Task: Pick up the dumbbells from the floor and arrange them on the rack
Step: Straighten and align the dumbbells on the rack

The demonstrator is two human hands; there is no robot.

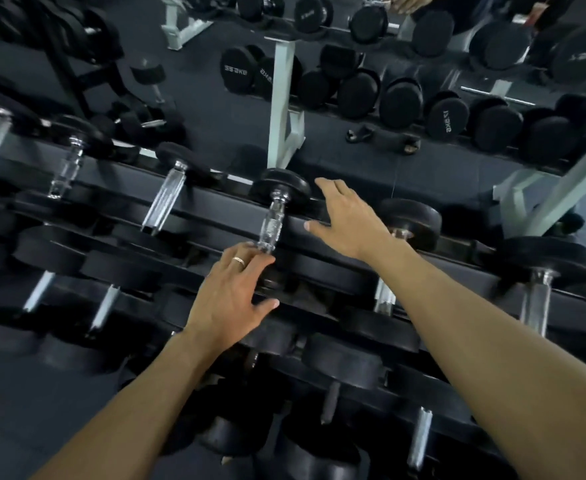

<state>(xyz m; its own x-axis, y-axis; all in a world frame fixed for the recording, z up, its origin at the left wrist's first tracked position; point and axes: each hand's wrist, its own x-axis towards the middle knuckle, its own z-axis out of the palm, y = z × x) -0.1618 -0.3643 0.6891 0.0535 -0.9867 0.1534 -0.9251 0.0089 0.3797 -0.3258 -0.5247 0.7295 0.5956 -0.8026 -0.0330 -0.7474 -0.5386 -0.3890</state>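
Two bare hands reach over the dumbbell rack [319, 225], both with fingers spread and holding nothing. The left hand [230, 296], with a ring [238, 260] on one finger, rests near the close end of a dumbbell [274, 216] lying on the top rail, its fingertips just beside the chrome handle. The right hand [345, 218] hovers to the right of that dumbbell's far black head, palm down. More dumbbells fill the rails to the left, to the right and on the nearer, lower tiers. A mirror [353, 81] beyond the rack reflects further rows of dumbbells.
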